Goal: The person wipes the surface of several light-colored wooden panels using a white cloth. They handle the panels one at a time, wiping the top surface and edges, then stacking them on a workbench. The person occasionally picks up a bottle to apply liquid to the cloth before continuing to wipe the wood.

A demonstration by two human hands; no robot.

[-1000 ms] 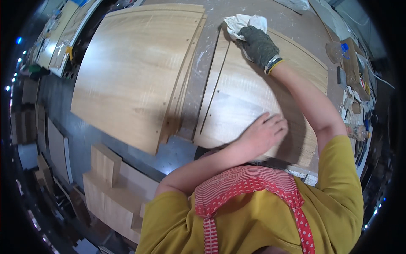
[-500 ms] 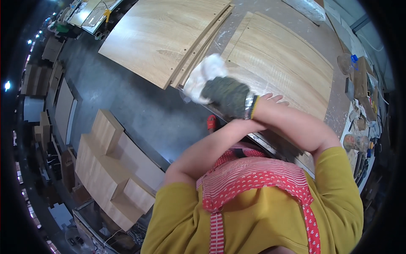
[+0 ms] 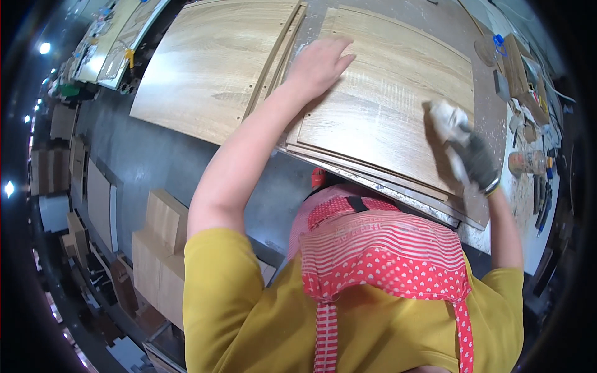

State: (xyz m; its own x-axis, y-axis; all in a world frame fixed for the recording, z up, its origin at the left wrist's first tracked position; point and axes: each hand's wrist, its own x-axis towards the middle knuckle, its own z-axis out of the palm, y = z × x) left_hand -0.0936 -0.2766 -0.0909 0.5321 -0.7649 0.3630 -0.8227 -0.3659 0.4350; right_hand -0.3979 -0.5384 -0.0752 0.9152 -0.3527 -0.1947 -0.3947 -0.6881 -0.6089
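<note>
A wood-grain board (image 3: pixel 385 93) lies flat on the worktable (image 3: pixel 435 18) in front of me, with another panel edge showing beneath it. My right hand (image 3: pixel 477 160), in a dark glove and blurred by motion, grips a white cloth (image 3: pixel 449 121) at the board's right side. The bare left hand (image 3: pixel 318 67) is over the board's left edge, fingers stretched to the right and thumb apart, holding nothing. Whether it touches the board I cannot tell.
Stacked wood panels (image 3: pixel 211 68) with drilled edges lie to the left. Along the right stand a plastic jar (image 3: pixel 526 163), hand tools and a wooden box (image 3: pixel 525 74). Step-shaped wooden pieces (image 3: pixel 158 261) stand on the floor at lower left.
My right hand has swept the white cloth from the board's left edge to its right side. The left hand has come out from under the right forearm and moved up and left.
</note>
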